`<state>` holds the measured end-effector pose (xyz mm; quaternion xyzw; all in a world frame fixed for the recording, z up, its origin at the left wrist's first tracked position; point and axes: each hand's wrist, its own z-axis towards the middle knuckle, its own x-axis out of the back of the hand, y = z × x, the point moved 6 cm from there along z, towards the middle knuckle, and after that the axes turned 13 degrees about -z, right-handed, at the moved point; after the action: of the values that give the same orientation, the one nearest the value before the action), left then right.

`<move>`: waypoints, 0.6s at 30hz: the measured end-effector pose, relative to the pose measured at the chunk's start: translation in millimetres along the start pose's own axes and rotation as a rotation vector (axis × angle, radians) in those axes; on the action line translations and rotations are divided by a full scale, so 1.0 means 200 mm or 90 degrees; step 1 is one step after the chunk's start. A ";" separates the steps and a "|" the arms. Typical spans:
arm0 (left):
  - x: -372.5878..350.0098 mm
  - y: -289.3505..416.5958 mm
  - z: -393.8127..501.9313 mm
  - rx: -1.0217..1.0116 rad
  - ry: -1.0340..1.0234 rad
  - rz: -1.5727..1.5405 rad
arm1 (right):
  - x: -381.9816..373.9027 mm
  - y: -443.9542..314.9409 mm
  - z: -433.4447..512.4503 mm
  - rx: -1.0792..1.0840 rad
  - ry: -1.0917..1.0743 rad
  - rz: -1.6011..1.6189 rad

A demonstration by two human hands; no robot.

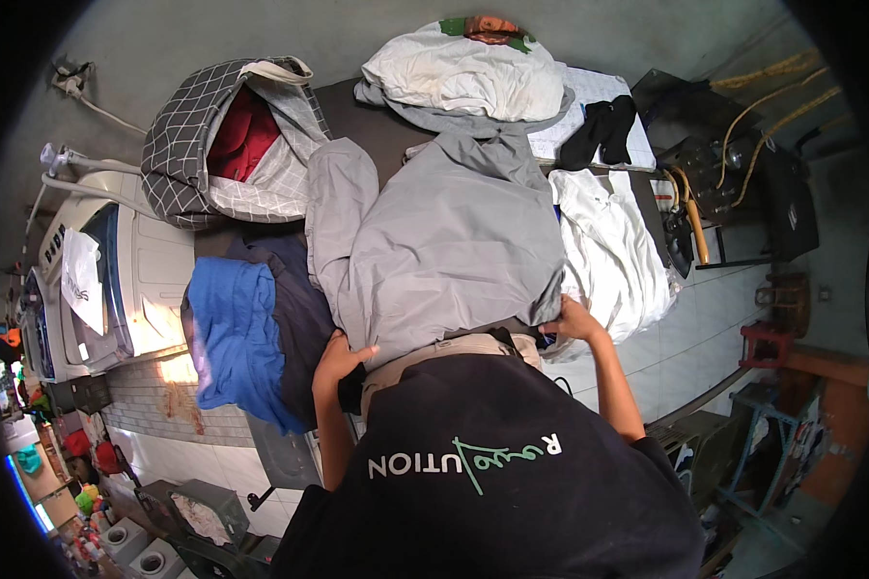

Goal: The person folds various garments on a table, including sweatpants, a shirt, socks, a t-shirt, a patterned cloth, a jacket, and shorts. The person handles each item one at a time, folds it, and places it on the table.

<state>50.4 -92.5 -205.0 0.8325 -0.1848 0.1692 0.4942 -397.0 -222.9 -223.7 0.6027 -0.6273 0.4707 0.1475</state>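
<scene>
A grey long-sleeved garment (463, 246) lies spread on a dark table (347, 108), one sleeve folded along its left side. My left hand (340, 360) is at its near left edge, thumb stretched over the cloth; the other fingers are largely hidden. At the near right corner, my right hand (576, 322) has its fingers closed on the bunched edge of the garment. Left of it lie a dark garment (297, 289) and a blue cloth (235, 318). White clothing (608, 246) lies close by on the right.
A checked fabric bag (181, 145) with red cloth (242, 137) inside stands at the far left. Behind the garment is a white cloth bundle (471, 79). Black cloth (601, 134) lies on papers. A clothes iron (678, 242) is at the right edge, and a washing machine (159, 268) stands left.
</scene>
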 end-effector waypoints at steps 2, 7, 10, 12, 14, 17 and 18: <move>0.04 0.17 -0.04 0.185 -0.081 -0.117 | -0.04 0.09 0.04 -0.064 -0.056 0.088; 0.58 0.28 -0.24 0.135 0.199 -0.483 | 0.76 -0.24 -0.15 0.041 0.092 0.505; 0.92 0.47 -0.34 -0.194 0.337 -0.646 | 1.25 -0.33 -0.35 0.229 0.349 0.618; 1.10 0.76 -0.46 -0.462 0.525 -0.477 | 1.53 -0.44 -0.53 0.381 0.461 0.635; 1.17 1.18 -0.68 -0.765 0.695 -0.162 | 1.76 -0.56 -0.63 0.487 0.555 0.750; 1.24 1.51 -0.51 -0.851 0.524 -0.409 | 2.07 -0.61 -0.75 0.736 0.478 0.968; 1.25 1.57 -0.36 -0.827 0.432 -0.538 | 2.16 -0.66 -0.79 0.787 0.508 0.925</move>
<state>113.1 -203.1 182.6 0.2860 0.2400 0.0708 0.9250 -439.3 -347.0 236.5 -0.1511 -0.3937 0.8519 -0.3103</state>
